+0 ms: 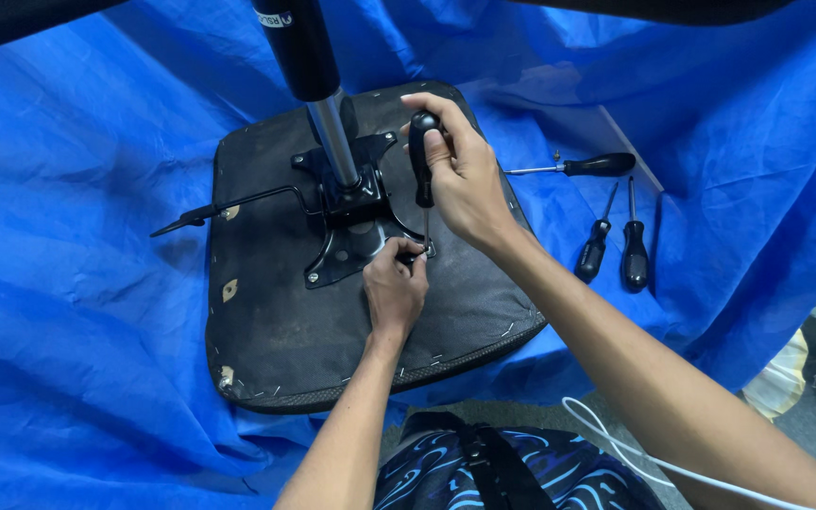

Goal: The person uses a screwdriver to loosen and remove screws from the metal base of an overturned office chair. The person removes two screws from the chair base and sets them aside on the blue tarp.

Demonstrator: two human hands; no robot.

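Observation:
An upturned black chair seat (pixel 276 321) lies on a blue tarp (pixel 68 236). A black metal mounting plate (pixel 351 241) with a chrome and black gas cylinder (pixel 318 85) is fixed to its underside. My right hand (pixel 460 170) grips the black handle of a screwdriver (pixel 421 156), held upright with its tip at the plate's near right corner. My left hand (pixel 394 283) pinches the shaft tip at that corner, where a screw would be; the screw itself is hidden by the fingers.
Three more black-handled screwdrivers lie on the tarp to the right: one (pixel 578 168) pointing left and two (pixel 616 247) side by side. A thin lever (pixel 229 206) sticks out left from the plate. A white cable (pixel 635 449) crosses my lap.

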